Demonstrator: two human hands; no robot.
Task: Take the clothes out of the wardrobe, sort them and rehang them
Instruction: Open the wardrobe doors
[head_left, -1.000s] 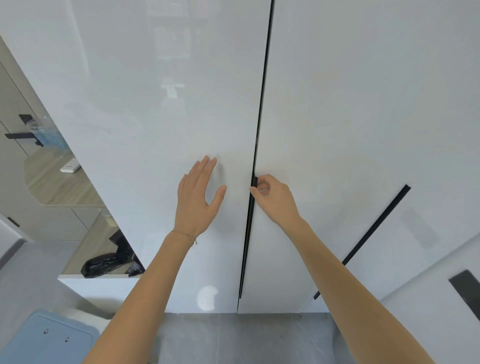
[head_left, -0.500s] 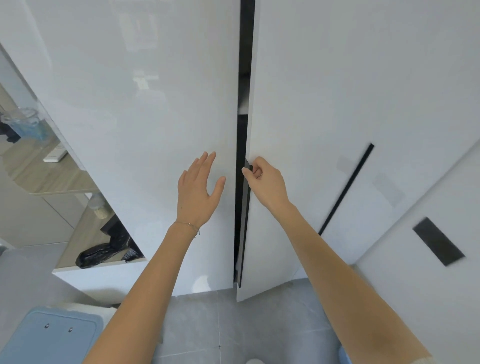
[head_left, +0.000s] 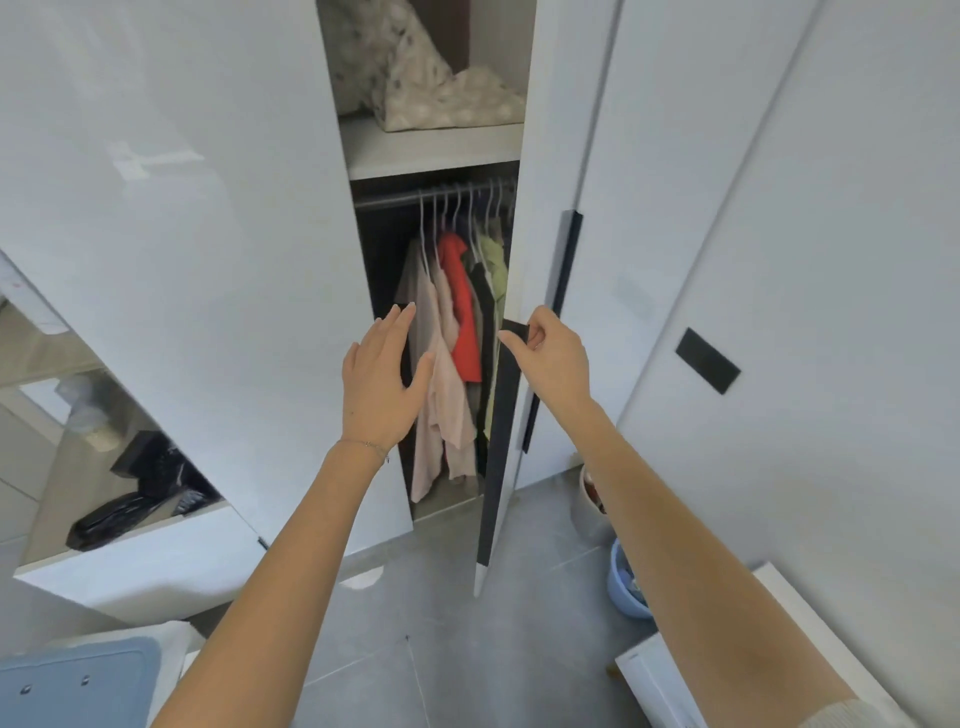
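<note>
Pinching the black handle strip (head_left: 503, 415) on the edge of the right door (head_left: 550, 156) is the right hand (head_left: 550, 353), thumb and curled fingers clamped on its top end. That door stands partly open, so you can see into the wardrobe (head_left: 675, 208).

Left hand (head_left: 379, 384) is flat and spread, fingers straight and apart, gripping nothing. It's up by the inner edge of the left door (head_left: 208, 234), fingertips over the opening. Can't tell if the palm touches the door. Thin bracelet (head_left: 369, 446) on that wrist.

The clothes (head_left: 452, 338) are all inside, on white hangers (head_left: 457, 208), bunched toward the right end of the rail (head_left: 395, 198). From the left: a pale pink top (head_left: 441, 405), a red one (head_left: 462, 312), something black (head_left: 485, 312), then a light green piece (head_left: 496, 265) half hidden by the door edge. The left end of the rail is bare.

Above the rail is a shelf (head_left: 431, 148) with a patterned bundle of fabric (head_left: 415, 78) lying across it toward the right edge.

Other stuff: a black bag (head_left: 135, 499) in an open nook left of the wardrobe, a blue lid (head_left: 78, 680) at the bottom left, and a blue basin (head_left: 623, 587) on the grey tile floor (head_left: 415, 649) by the right forearm.
</note>
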